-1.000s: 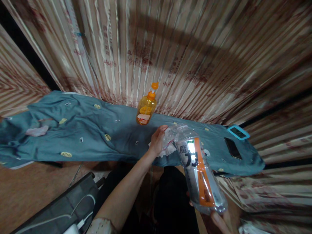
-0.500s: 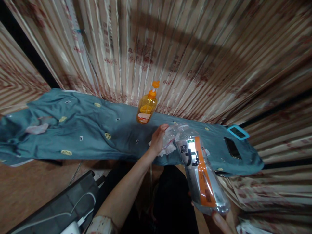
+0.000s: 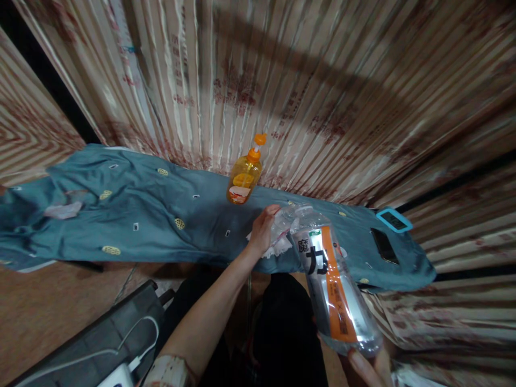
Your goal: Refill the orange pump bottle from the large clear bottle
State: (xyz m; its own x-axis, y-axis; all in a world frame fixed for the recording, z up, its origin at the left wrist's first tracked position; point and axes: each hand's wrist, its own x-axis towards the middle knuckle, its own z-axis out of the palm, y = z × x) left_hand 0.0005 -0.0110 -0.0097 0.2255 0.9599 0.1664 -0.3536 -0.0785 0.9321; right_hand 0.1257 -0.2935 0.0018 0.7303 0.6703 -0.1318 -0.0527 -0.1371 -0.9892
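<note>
Tilted forward over the cloth, a large clear plastic bottle (image 3: pixel 336 285) with an orange and silver label is gripped near its base by my right hand (image 3: pixel 368 368). Its neck meets a small clear plastic container (image 3: pixel 284 217), whose exact kind I cannot make out. My left hand (image 3: pixel 263 231) is closed around that container's left side. Crumpled white tissue (image 3: pixel 279 248) shows just below the container. Behind my left hand stands an orange pump bottle (image 3: pixel 244 180) holding yellow liquid.
A teal patterned cloth (image 3: pixel 153 215) covers the long narrow surface. To the right lie a dark phone (image 3: pixel 384 246) and a blue-framed device (image 3: pixel 394 219). A pale tissue (image 3: pixel 63 210) rests at the left. Pleated curtains (image 3: pixel 242 80) hang behind. A white charger with cable (image 3: pixel 121 376) sits lower left.
The view has shifted very slightly. Both hands keep their holds, and the large bottle stays tilted against the small container, turned only a touch.
</note>
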